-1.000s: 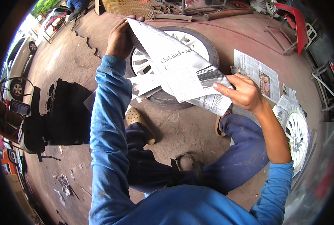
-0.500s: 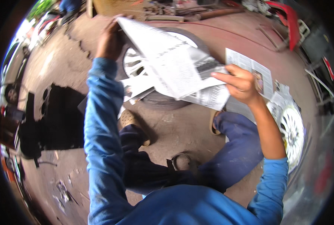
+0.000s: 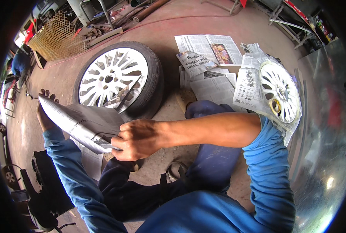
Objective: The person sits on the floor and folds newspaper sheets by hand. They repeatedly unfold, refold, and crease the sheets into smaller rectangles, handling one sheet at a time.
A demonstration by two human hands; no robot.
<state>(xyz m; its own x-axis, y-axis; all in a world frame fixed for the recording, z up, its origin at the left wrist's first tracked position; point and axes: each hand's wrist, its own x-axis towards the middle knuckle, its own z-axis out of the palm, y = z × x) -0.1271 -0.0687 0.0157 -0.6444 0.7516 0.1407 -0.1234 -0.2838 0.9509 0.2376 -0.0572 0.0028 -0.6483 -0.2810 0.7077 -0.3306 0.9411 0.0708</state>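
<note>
Newspaper, one folded piece, is held up between two bare hands at left of centre, partly in front of a tyred wheel. The left hand grasps its far corner, fingers curled over the edge and thumb hidden; the right hand clamps the near corner, fingers closed tightly on the paper.

Two wheels lie close by: the tyred one, with white spokes, and a second wheel at right, its white rim surrounded by masking paper. One yellow ring sits at its lower left. Several loose sheets, at least four, overlap on the floor between the wheels; their full count is hidden. One more sheet shows below the held piece, partly behind the left sleeve.

The right forearm crosses above the dark blue trousers, and the right knee rises just short of the loose sheets. A black block is near the left sleeve.

A strip of floor runs between the tyre and the loose sheets. Golden mesh borders the far side, and a dull grey panel stands along the right. Another person, in blue, is at far left.
</note>
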